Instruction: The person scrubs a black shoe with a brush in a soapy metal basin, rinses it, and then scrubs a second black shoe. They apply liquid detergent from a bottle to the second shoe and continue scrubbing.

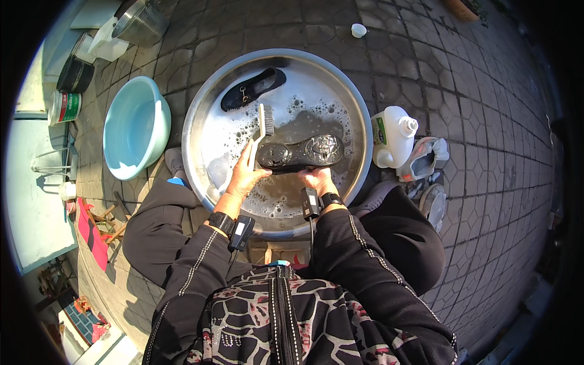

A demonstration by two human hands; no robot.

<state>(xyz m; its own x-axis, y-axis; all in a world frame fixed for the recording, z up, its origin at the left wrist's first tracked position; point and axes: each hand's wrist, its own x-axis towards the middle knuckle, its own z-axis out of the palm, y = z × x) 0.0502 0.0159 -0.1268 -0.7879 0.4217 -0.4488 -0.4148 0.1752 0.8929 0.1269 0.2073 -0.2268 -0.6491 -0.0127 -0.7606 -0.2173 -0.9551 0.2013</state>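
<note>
A round metal basin (194, 182) with foamy, murky water stands before me. My left hand (244, 175) grips the handle of a light-coloured scrub brush (261, 125), its grey bristles facing right, and its thumb touches the near edge of a wet black shoe (299, 153). That shoe is held sole up over the water. My right hand (318, 177) holds it from the near side, under its right half; some fingers are hidden below it. A second black shoe (253, 89), with a metal buckle, lies upright at the basin's far left, its opening showing.
Left of the basin stands a light blue plastic basin (137, 127). A white plastic jug (394, 137) and an open plastic bag (422, 159) are at its right. A small white cup (358, 30) lies on the paving beyond. Several buckets, one clear plastic (141, 25), line the upper left.
</note>
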